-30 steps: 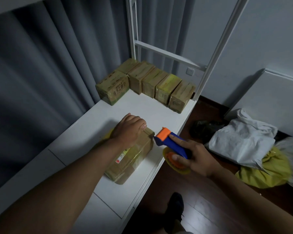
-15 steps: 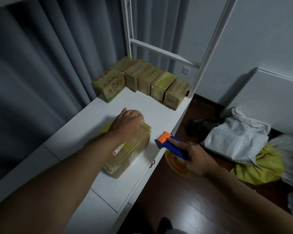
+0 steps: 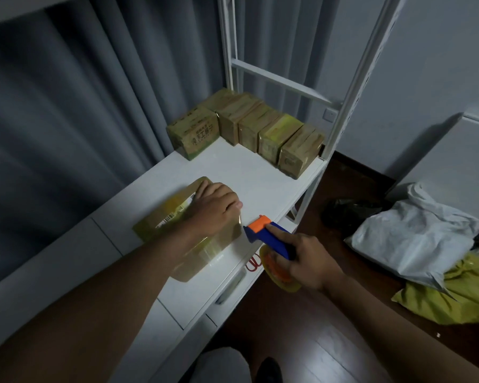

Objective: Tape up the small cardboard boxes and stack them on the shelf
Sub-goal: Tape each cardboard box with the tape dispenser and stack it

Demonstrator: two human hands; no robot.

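Right hand (image 3: 306,261) nearest, off the front edge of the shelf (image 3: 263,178), fingers wrapped round blue handle of tape dispenser (image 3: 271,241); orange head points at the box, tape roll hangs under the hand. Dispenser head just beside the right end of cardboard box (image 3: 188,233), contact unclear. Box lies flat on white shelf near front edge, glossy tape over it, printed label on top partly covered. Left hand (image 3: 213,208) palm down on box top, fingers curled over its far edge, pressing it down. Red scissors (image 3: 253,262) on lower ledge under shelf front edge, partly hidden. Far end of shelf: row of taped boxes (image 3: 249,128) side by side against the back, reaching the far right corner by the white upright. Floor right: white bag (image 3: 415,236), yellow bag (image 3: 454,294), dark bag (image 3: 351,211)
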